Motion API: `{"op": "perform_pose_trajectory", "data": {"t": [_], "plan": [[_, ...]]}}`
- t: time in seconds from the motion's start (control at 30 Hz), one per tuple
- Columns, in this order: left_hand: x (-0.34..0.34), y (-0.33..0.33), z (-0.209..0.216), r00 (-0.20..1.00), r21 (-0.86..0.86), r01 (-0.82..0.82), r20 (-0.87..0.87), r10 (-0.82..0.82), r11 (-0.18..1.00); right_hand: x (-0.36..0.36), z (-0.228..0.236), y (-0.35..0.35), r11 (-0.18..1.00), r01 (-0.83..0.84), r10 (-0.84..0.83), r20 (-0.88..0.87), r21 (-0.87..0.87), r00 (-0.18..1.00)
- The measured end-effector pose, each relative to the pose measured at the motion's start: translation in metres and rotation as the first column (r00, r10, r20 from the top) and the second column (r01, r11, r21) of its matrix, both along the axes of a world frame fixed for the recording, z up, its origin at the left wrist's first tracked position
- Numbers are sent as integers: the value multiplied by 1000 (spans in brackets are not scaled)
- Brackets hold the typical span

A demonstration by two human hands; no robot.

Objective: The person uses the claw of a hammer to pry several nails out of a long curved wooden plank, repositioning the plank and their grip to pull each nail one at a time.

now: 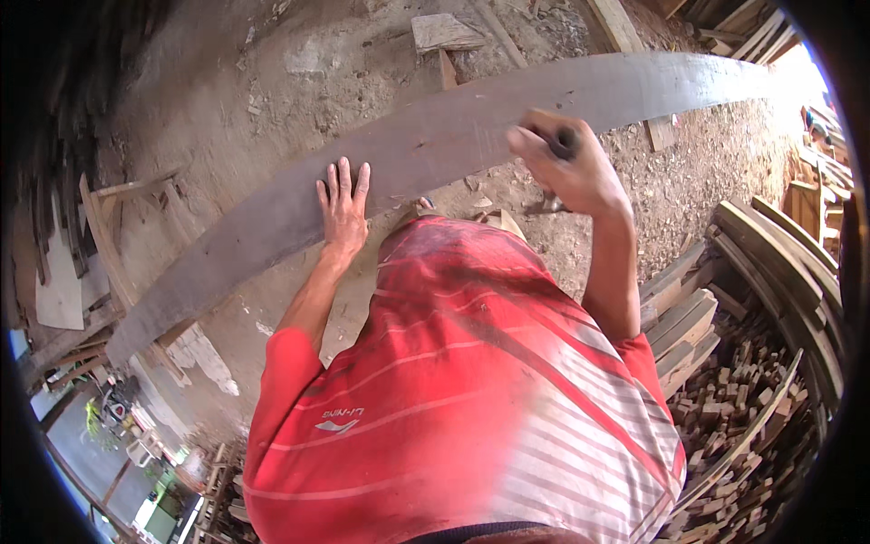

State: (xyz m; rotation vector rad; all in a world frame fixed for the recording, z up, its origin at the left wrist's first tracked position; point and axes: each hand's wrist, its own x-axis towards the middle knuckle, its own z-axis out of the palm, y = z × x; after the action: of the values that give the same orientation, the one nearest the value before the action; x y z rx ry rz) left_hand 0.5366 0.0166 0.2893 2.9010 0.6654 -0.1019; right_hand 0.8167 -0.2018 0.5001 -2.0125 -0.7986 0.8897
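Observation:
A long grey-brown wooden plank (426, 136), bowed in this wide view, stretches from the lower left to the upper right in front of me. My left hand (344, 207) lies flat on its near edge, fingers apart and pointing away. Over the plank's near edge, right of the middle, my right hand (566, 168) is closed around a dark-handled tool (566, 139). The handle's round end faces up, and the hand is slightly blurred. A dark, blurred piece shows just below that hand; I cannot make out the tool's kind.
Wooden supports (100, 227) stand under the plank's left end. Wood scraps (444, 33) and chips lie on the dirt floor (299, 100). At the right are stacked curved boards (779, 254), thick timber pieces (680, 331) and a heap of small wood blocks (725, 408).

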Motion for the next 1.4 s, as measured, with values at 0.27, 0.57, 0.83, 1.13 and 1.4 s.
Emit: {"op": "perform_pose_trajectory", "data": {"t": [0.27, 0.57, 0.83, 1.13, 1.4], "plan": [[43, 87, 96, 928, -359, 155, -267, -260, 921, -36, -51, -83, 969, 231, -239, -95, -91, 966], [93, 184, 122, 874, -560, 128, -326, -360, 818, -66, -92, -119, 890, 411, -434, -88, -198, 897], [104, 177, 140, 862, -530, 56, -402, -309, 846, -77, -104, -120, 877, 469, -473, -12, -106, 881], [91, 165, 138, 890, -480, 57, -373, -262, 875, -74, -131, -151, 775, 607, -596, 115, -174, 794], [80, 158, 126, 925, -521, 37, -305, -227, 852, -78, -84, -188, 537, 825, -714, -426, 175, 555]]}}
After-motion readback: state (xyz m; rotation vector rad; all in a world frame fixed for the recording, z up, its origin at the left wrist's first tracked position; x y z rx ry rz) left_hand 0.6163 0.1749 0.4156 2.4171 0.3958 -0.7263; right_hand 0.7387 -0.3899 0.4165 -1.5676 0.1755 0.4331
